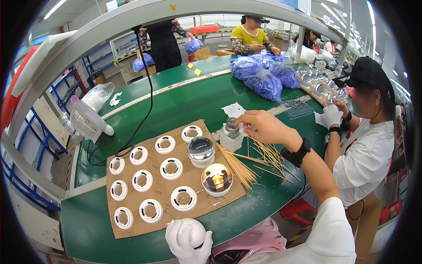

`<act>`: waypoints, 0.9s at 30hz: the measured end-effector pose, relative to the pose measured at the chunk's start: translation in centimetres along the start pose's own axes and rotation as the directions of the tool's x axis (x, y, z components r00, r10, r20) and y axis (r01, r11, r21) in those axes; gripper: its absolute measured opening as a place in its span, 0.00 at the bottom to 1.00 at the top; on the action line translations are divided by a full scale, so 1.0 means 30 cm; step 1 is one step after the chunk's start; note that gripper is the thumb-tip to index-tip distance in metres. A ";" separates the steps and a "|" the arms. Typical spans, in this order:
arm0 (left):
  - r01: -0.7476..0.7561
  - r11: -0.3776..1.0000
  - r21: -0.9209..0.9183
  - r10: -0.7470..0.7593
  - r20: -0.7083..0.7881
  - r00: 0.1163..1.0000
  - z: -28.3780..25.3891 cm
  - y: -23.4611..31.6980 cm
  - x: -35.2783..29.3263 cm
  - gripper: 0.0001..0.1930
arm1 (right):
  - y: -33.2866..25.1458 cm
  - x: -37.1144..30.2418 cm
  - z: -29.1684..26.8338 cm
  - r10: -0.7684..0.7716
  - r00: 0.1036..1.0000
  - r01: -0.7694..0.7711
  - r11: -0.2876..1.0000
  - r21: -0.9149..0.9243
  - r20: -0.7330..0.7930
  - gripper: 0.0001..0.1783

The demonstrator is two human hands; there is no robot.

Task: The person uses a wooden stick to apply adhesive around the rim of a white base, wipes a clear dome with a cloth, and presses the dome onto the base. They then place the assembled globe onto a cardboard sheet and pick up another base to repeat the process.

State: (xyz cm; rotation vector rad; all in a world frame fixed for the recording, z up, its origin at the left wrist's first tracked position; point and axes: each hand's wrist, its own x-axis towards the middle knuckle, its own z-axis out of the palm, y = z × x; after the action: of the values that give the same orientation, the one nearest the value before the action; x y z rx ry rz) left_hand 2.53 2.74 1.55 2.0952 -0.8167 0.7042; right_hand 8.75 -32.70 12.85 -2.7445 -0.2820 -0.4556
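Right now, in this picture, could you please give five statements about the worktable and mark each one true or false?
1. The left hand holds a white round piece. True.
2. The right hand wears a glove. False: the right hand is bare.
3. The gold dome stands on the cardboard sheet. True.
4. The wooden sticks lie left of the cardboard. False: the wooden sticks lie to its right.
5. The silver dome is beside the gold one. True.
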 end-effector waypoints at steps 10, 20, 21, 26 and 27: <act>-0.005 1.000 -0.007 0.005 -0.005 1.000 0.003 0.000 0.003 0.38 | 0.004 0.000 -0.010 -0.018 1.000 0.017 0.998 -0.059 -0.018 0.15; -0.002 1.000 0.011 0.002 -0.002 1.000 0.000 -0.003 -0.005 0.38 | -0.021 0.029 -0.011 -0.055 0.966 0.059 0.998 0.007 -0.254 0.12; -0.003 1.000 0.005 0.003 -0.002 1.000 0.000 -0.002 -0.003 0.38 | -0.018 0.034 -0.005 -0.052 0.965 0.055 0.998 0.005 -0.255 0.12; -0.010 1.000 -0.002 0.010 -0.001 1.000 0.003 0.000 0.000 0.38 | 0.029 0.077 0.058 -0.049 0.900 0.052 0.999 -0.005 -0.433 0.06; -0.004 1.000 0.003 0.004 0.003 1.000 0.003 0.002 0.002 0.38 | 0.037 0.081 0.071 -0.050 0.900 0.054 0.999 -0.002 -0.433 0.06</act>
State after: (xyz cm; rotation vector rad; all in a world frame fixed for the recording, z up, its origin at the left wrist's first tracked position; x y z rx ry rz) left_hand 2.53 2.63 1.57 2.0982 -0.8215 0.7050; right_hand 11.87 -32.61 11.45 -2.5386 -0.2400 -1.0548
